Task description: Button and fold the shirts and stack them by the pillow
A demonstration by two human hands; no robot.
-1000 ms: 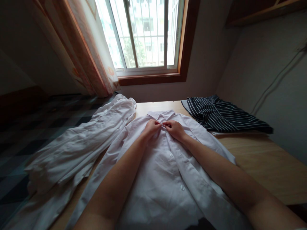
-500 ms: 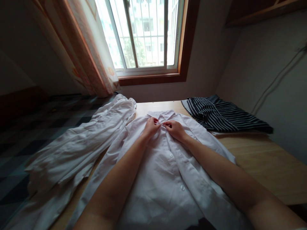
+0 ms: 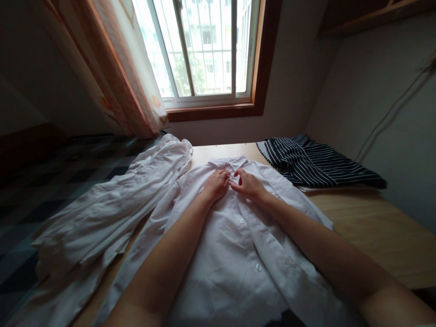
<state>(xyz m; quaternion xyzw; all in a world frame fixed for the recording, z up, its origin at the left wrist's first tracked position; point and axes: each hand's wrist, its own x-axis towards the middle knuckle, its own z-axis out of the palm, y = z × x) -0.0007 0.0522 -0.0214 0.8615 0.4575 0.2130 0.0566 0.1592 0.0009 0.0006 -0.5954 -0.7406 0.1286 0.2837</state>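
Observation:
A white button-up shirt (image 3: pixel 235 254) lies front-up on the wooden table (image 3: pixel 374 227), its collar (image 3: pixel 227 162) pointing toward the window. Both of my hands meet just below the collar, at the top of the button placket. My left hand (image 3: pixel 215 184) rests on the cloth with its fingers bent and pressed onto the left edge of the front. My right hand (image 3: pixel 247 184) pinches the right edge of the placket between thumb and fingers. Two buttons (image 3: pixel 242 221) show lower down the closed front.
A second crumpled white garment (image 3: pixel 112 209) lies to the left, hanging over the table's edge. A folded dark striped garment (image 3: pixel 313 163) sits at the back right. A window (image 3: pixel 204 50) and curtain (image 3: pixel 126 77) stand behind; the wall is close on the right.
Both hands stay at the top of the placket. Their fingers have shifted slightly, and the left hand now lies flatter on the cloth.

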